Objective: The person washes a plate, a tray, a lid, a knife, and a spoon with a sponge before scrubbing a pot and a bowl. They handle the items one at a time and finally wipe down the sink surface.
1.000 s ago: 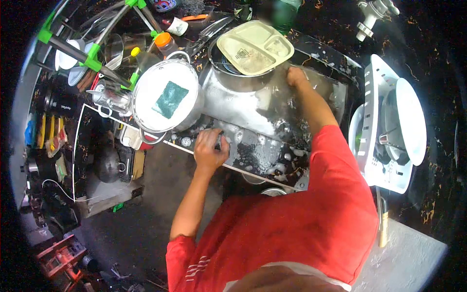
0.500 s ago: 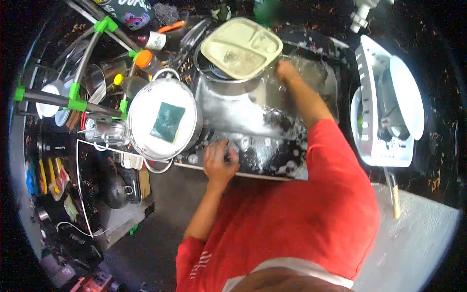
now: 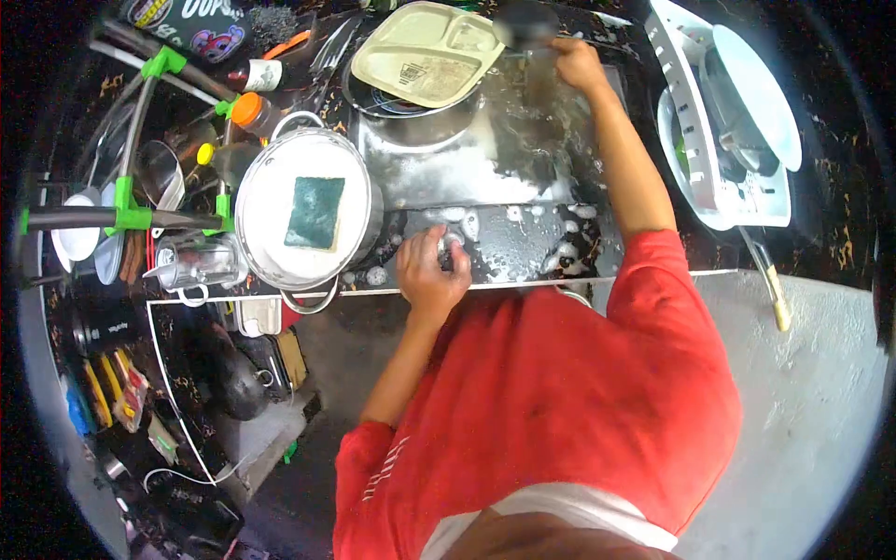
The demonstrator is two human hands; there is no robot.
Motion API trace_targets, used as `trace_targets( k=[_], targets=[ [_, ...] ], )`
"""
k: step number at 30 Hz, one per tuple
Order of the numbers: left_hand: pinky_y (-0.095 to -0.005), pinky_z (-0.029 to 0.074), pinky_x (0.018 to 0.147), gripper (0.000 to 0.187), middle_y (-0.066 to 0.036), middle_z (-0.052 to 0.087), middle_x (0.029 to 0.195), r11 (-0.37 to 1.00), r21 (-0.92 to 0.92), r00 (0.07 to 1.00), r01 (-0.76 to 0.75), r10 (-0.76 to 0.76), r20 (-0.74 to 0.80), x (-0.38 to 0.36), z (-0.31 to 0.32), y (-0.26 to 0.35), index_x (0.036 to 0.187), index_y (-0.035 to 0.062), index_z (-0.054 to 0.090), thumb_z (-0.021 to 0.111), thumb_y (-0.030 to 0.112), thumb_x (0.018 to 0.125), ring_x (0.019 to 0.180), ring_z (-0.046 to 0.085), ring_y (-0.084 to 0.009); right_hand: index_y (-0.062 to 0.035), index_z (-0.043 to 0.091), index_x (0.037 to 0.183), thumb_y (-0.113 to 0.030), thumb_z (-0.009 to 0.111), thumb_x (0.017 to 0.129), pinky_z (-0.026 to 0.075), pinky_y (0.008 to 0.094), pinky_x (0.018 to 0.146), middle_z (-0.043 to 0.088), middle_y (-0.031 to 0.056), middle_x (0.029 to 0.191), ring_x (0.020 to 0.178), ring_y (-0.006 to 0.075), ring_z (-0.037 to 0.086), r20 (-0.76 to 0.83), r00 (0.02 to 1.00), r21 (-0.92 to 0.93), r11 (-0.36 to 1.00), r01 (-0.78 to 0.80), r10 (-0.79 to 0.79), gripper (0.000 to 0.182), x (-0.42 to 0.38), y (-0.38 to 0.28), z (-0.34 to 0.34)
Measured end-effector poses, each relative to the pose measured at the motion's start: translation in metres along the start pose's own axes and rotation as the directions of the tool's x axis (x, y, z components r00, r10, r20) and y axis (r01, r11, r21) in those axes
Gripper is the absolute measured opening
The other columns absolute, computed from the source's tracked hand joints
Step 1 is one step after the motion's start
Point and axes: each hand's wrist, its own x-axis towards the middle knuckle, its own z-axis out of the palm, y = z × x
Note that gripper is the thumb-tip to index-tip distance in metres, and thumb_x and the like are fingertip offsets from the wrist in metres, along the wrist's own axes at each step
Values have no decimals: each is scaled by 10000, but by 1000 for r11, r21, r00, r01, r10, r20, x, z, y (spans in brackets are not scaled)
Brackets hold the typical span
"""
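Note:
My right hand [image 3: 581, 67] is closed at the back of the sink area, its fingers at the side of a dark round vessel [image 3: 525, 25] that is smeared by motion. Below that vessel a brownish streak of water [image 3: 539, 84] shows over the wet metal surface [image 3: 420, 173]. My left hand [image 3: 432, 280] rests by the counter's front edge, fingers curled, with a pale foamy spot between thumb and fingers; I cannot tell what it holds. A cream divided tray [image 3: 425, 56] lies across a metal pot [image 3: 425, 121].
A large white-topped pot [image 3: 261, 224] stands left, a green scouring sponge [image 3: 315, 213] on it. Nearby are a glass mug [image 3: 191, 266] and an orange-lidded jar [image 3: 250, 112]. On the right a white dish rack [image 3: 686, 103] holds dishes. Suds [image 3: 513, 238] dot the black counter.
My right hand has risen from the wet surface toward the back, now at the dark vessel. My left hand stays near the front edge. The whole view has shifted.

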Motion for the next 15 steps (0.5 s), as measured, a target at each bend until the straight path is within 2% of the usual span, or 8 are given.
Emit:
trace_targets(
  k=[1,3,7,9,10,12,14,15],
  targets=[
    [-391,459,719,246,-140,616,843,1000,-4,1000,-11,11,11,0,0,-1,934,31,607,614,141,714,786,587,-314,-197,655,1125,-98,525,679,487,391,879,644,179,1022,945,322,637,-7,1000,0,1000,-15,15,475,-10,-7,-14],
    [-395,459,702,240,-137,616,842,999,-16,999,-40,40,-31,-1,3,-3,930,33,610,610,149,720,780,588,-315,-165,646,1137,-45,462,703,454,361,928,626,164,1103,1056,308,600,64,955,15,957,-290,289,486,-40,-38,-56],
    [-398,459,697,228,-134,616,838,998,-28,999,-47,47,-11,0,1,0,916,34,615,608,159,725,778,588,-316,-145,633,1156,-29,442,707,454,374,927,621,180,1105,1057,318,598,-35,967,42,967,-252,254,501,-93,-17,-72],
    [-399,461,697,221,-130,618,835,999,-14,999,-45,45,-4,1,2,0,903,34,622,610,166,727,774,590,-315,-159,653,1120,-61,517,696,474,396,888,625,222,1018,981,363,607,-29,960,83,958,-274,277,456,-123,-13,-76],
    [-399,461,697,221,-130,618,835,999,-17,999,-46,46,5,0,2,0,903,34,622,610,166,727,774,590,-315,-159,653,1120,-61,517,696,474,396,888,625,222,1018,981,363,607,-27,958,83,955,-283,286,456,-138,-13,-72],
    [-395,460,702,220,-128,620,836,999,-13,999,-47,47,-1,0,3,0,904,33,626,610,174,735,780,591,-314,-158,644,1135,-42,534,685,471,406,888,625,227,1004,974,364,608,12,974,79,970,-228,228,477,-169,-15,-66],
    [-394,459,705,224,-126,622,838,998,-1,998,-56,56,14,0,2,0,907,32,628,610,178,739,784,593,-312,-91,621,1156,39,451,664,443,386,931,600,217,1107,1075,340,574,171,913,-26,928,-371,370,536,-189,-33,-66],
    [-393,458,707,227,-123,623,840,998,11,998,-64,64,17,1,3,0,910,32,630,610,183,743,788,594,-310,-93,604,1178,38,460,658,438,390,934,594,221,1110,1072,344,571,213,908,-25,931,-364,361,556,-196,-35,-65]
  ],
)
